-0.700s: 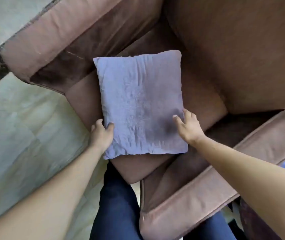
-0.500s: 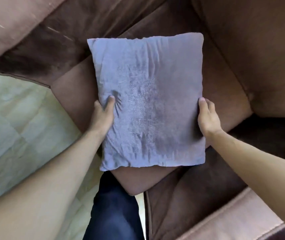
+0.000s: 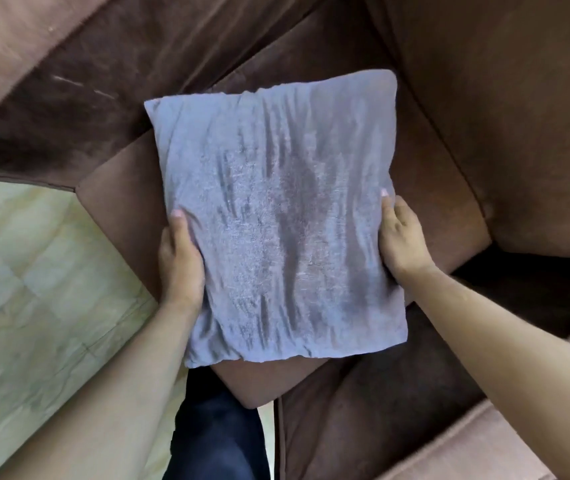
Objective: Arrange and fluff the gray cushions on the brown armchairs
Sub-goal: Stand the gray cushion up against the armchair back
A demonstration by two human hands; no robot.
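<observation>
A square gray cushion with a creased velvety cover hangs over the seat of a brown armchair. My left hand grips its left edge, thumb on top and fingers hidden behind the fabric. My right hand holds its right edge the same way. The cover is bunched into long wrinkles between the two hands. The cushion's lower edge reaches past the front corner of the seat.
The armchair's left armrest runs across the upper left, its right armrest across the lower right, and its backrest fills the upper right. Pale tiled floor lies at the left. My dark blue trouser leg stands against the seat front.
Both hands slid from the cushion's lower corners up to its side edges and gripped it. The cushion now shows deeper wrinkles between them, and the view has come closer to the seat.
</observation>
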